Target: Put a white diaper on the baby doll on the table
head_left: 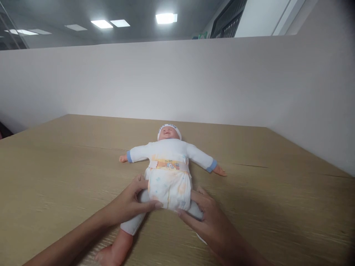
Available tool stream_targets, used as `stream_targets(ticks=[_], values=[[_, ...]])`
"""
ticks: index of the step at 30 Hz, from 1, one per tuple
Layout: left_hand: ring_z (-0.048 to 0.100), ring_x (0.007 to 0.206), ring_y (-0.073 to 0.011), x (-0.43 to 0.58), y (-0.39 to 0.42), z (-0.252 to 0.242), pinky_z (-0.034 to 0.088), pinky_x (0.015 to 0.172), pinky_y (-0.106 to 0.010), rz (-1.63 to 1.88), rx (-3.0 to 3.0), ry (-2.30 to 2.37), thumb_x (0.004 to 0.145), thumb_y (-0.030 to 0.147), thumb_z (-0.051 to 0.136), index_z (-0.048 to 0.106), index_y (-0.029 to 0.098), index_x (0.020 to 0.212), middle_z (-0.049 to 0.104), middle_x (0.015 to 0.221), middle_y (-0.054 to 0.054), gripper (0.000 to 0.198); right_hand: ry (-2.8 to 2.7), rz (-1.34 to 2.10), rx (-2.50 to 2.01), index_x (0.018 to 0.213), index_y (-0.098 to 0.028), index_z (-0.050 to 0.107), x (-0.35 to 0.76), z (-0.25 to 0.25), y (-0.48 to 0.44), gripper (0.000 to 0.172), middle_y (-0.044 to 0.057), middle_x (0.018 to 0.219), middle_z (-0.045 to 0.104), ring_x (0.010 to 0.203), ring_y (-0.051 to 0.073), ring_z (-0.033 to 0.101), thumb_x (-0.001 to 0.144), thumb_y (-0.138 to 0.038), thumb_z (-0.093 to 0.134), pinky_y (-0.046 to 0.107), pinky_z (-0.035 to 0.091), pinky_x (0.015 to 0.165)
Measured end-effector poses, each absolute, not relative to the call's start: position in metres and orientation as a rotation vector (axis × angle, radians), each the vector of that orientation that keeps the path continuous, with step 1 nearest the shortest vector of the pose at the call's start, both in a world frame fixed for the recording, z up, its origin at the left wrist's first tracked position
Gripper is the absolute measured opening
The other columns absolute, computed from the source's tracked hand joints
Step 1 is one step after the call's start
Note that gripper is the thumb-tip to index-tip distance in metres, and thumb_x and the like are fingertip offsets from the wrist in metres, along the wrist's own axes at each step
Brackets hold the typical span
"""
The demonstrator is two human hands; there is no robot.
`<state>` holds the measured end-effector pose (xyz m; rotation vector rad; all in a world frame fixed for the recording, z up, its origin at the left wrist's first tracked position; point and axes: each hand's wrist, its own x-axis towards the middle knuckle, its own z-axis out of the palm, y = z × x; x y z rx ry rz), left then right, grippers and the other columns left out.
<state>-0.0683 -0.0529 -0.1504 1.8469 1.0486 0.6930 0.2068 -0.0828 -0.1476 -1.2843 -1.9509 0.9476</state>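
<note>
A baby doll [173,149] in a white top with blue cuffs lies on its back, head away from me, arms spread. Around its waist and hips is a white diaper [169,188] with pale prints, its patterned front band fastened across the belly. My left hand [135,201] grips the diaper's edge at the leg opening on the left, thumb at the bottom, fingers by the hip. On the opposite side my right hand [206,214] pinches the other leg edge likewise. The doll's right-side leg is mostly hidden behind my right hand; its left-side foot [113,253] is bare.
The doll rests on a wooden tabletop [69,166] with thin seams in its surface. A pale wall panel [138,81] rises behind the table and continues down the right side. A dark object [4,131] shows at the far left edge.
</note>
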Motion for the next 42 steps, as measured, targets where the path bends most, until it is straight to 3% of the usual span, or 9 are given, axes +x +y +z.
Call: stream_targets(ticks=[4,10,16,23,29,33,42], values=[[0.055,0.129,-0.0333,-0.071,-0.053,-0.155,0.042,0.119,-0.051,0.665,1.875,1.09,0.085,0.047,0.091,0.081,0.031,0.125,0.065,0.131,-0.007,0.044,-1.952,0.968,-1.295,0.107,-0.027,0.082,0.208,-0.147,-0.083,0.02,0.008,0.115,0.081,0.117,0.037,0.066,0.088,-0.029,0.077,0.053,0.051,0.109],[0.057,0.121,-0.0288,-0.073,-0.054,-0.159,0.044,0.113,-0.047,0.67,1.889,1.089,0.091,0.034,0.085,0.079,0.029,0.117,0.064,0.118,-0.004,0.027,-1.962,0.906,-1.322,0.101,-0.026,0.081,0.207,-0.144,-0.087,0.014,0.006,0.105,0.08,0.105,0.032,0.069,0.091,-0.028,0.072,0.049,0.054,0.103],[0.057,0.121,-0.0288,-0.074,-0.054,-0.16,0.045,0.113,-0.047,0.648,1.911,1.08,0.092,0.03,0.081,0.077,0.028,0.12,0.062,0.119,-0.004,0.028,-1.98,0.864,-1.346,0.1,-0.025,0.08,0.209,-0.148,-0.087,0.014,0.008,0.105,0.077,0.104,0.032,0.067,0.095,-0.03,0.068,0.045,0.056,0.096],[0.056,0.13,-0.0305,-0.073,-0.053,-0.155,0.043,0.12,-0.05,0.657,1.952,1.049,0.09,0.02,0.076,0.074,0.029,0.128,0.065,0.131,-0.005,0.04,-1.934,0.894,-1.37,0.119,-0.029,0.079,0.21,-0.154,-0.088,0.025,0.007,0.127,0.077,0.127,0.035,0.06,0.099,-0.037,0.065,0.053,0.045,0.116],[0.058,0.129,-0.0308,-0.073,-0.052,-0.156,0.046,0.118,-0.05,0.688,1.977,1.04,0.085,0.015,0.075,0.077,0.027,0.116,0.069,0.128,-0.005,0.033,-1.925,0.908,-1.351,0.104,-0.029,0.08,0.21,-0.153,-0.087,0.016,0.006,0.116,0.078,0.122,0.034,0.061,0.098,-0.035,0.066,0.048,0.048,0.11],[0.057,0.131,-0.0304,-0.073,-0.052,-0.156,0.045,0.12,-0.05,0.697,1.991,1.031,0.084,0.014,0.076,0.077,0.03,0.125,0.068,0.129,-0.005,0.044,-1.941,0.938,-1.322,0.1,-0.027,0.079,0.21,-0.152,-0.086,0.015,0.007,0.113,0.078,0.117,0.033,0.063,0.098,-0.035,0.066,0.047,0.049,0.107],[0.057,0.129,-0.0321,-0.072,-0.054,-0.151,0.047,0.119,-0.052,0.67,1.98,1.053,0.089,0.027,0.08,0.077,0.029,0.128,0.069,0.13,-0.007,0.039,-1.946,0.927,-1.344,0.106,-0.027,0.08,0.211,-0.152,-0.085,0.017,0.007,0.115,0.077,0.115,0.033,0.063,0.098,-0.035,0.066,0.047,0.05,0.105]])
